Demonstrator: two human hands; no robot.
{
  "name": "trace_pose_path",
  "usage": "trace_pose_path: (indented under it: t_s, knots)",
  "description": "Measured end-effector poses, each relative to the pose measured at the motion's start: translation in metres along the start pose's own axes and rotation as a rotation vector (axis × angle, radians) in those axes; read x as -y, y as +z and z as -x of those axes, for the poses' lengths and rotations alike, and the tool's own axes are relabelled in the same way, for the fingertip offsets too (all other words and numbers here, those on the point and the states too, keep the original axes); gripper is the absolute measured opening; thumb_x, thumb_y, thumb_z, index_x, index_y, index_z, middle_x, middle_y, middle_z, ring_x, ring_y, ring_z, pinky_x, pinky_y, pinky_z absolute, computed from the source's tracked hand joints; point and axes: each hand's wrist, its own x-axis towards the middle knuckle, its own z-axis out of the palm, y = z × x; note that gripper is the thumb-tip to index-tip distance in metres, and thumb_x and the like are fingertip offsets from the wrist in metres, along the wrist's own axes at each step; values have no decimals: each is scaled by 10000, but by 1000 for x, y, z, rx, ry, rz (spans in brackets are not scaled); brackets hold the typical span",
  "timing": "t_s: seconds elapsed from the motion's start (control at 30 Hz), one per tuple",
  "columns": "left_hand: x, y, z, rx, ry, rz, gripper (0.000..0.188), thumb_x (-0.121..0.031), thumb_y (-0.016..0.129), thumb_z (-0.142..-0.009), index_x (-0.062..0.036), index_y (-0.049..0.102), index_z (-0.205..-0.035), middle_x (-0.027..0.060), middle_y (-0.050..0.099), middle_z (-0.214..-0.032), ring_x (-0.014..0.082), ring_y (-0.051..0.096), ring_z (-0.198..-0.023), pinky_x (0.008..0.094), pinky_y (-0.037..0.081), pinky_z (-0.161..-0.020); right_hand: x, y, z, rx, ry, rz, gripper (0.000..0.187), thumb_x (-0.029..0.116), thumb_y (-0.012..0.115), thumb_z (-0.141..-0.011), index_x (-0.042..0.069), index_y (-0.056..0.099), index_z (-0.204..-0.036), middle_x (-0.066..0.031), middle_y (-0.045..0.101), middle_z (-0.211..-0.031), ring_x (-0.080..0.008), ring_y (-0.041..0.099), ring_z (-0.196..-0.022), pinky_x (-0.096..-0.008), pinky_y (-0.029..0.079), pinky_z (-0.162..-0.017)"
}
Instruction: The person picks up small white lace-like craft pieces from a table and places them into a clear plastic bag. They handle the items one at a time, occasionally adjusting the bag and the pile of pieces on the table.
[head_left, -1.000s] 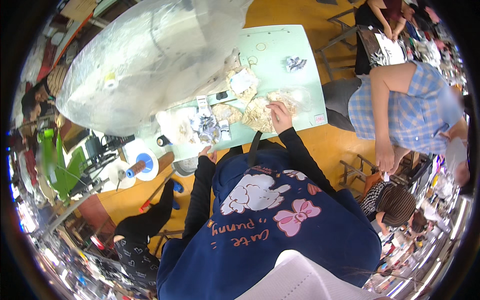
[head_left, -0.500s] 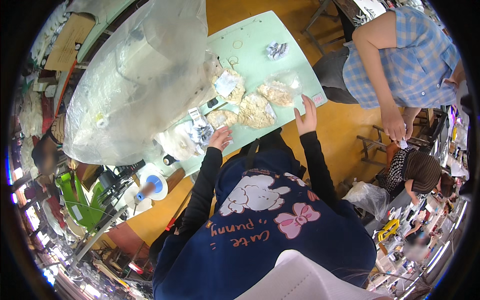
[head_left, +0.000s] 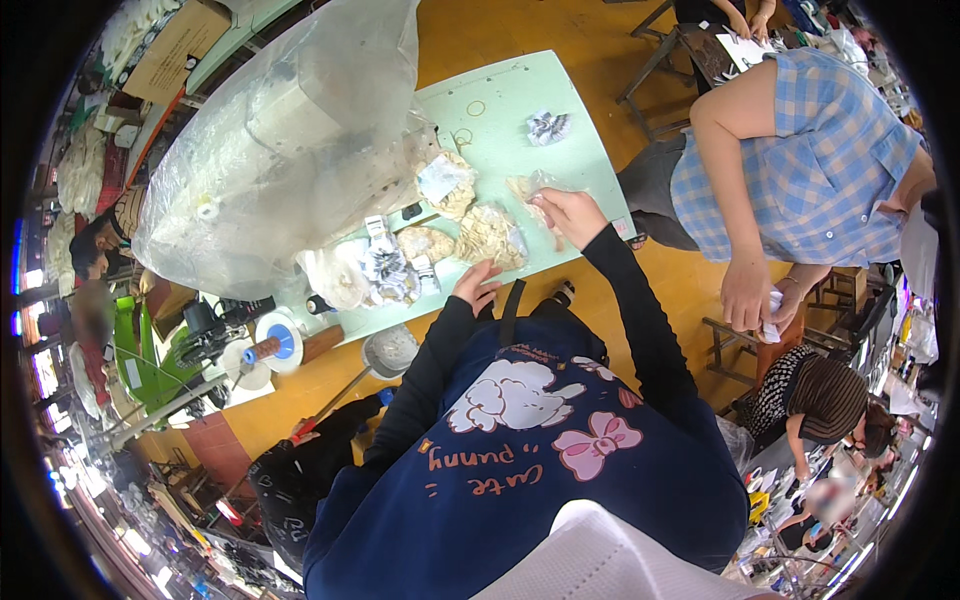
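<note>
My right hand is closed on a clear plastic bag of cream-coloured pieces near the table's right edge; its fingertips pinch the film. My left hand rests by the near edge, fingers stretched out and apart, close to a larger bag of cream pieces. Behind that one lies another cream bundle with a pale label on top. A smaller cream bundle and bunched grey-and-white fabric pieces sit to the left.
A huge clear plastic sack covers the table's left side. One grey-white bundle lies far right on the pale green table. A thread spool stands left. A long-handled dustpan is below the table edge. A person in checked shirt stands right.
My right hand has gone from open beside the clear bag to closed on it. My left hand has shifted right along the near edge. A dustpan has come into view at lower left.
</note>
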Motion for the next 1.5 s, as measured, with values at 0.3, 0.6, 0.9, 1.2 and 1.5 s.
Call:
trace_pose_path:
  t_s: [0.3,0.6,0.9,1.2,1.5]
  knots:
    - [-10,162,15,597,307,348,784,-655,420,-936,-87,324,-1467,156,507,-1367,290,547,-1204,421,440,-1014,87,-122,108,69,-39,-384,275,211,567,-982,0,653,-1135,-33,586,-657,-73,481,-588,-250,413,-552]
    - [13,248,49,684,-65,921,668,-604,381,-960,-143,360,-1443,188,488,-1383,390,533,-1207,578,472,-971,84,-179,202,4,-466,353,770,343,810,-739,-3,501,-1354,-101,634,-1108,-271,574,-1119,-508,303,-1100]
    - [62,279,53,1241,-32,852,764,-558,521,-937,-210,190,-1531,193,484,-1388,504,486,-1219,636,463,-961,101,-163,279,-287,-970,294,176,125,709,-751,54,694,-912,1,534,-694,-137,560,-627,-302,477,-686]
    - [64,277,70,1025,413,-529,586,-441,522,-968,41,476,-1297,154,627,-980,226,637,-916,384,540,-855,117,-119,298,-621,-907,368,139,128,737,-786,17,670,-835,7,483,-634,-102,478,-509,-242,344,-479]
    - [-10,285,88,1091,-95,-874,457,-203,613,-955,-38,456,-1352,18,613,-887,63,562,-763,202,435,-664,90,-91,326,-456,-403,339,176,133,693,-730,56,634,-877,-19,551,-670,-164,597,-613,-283,457,-540]
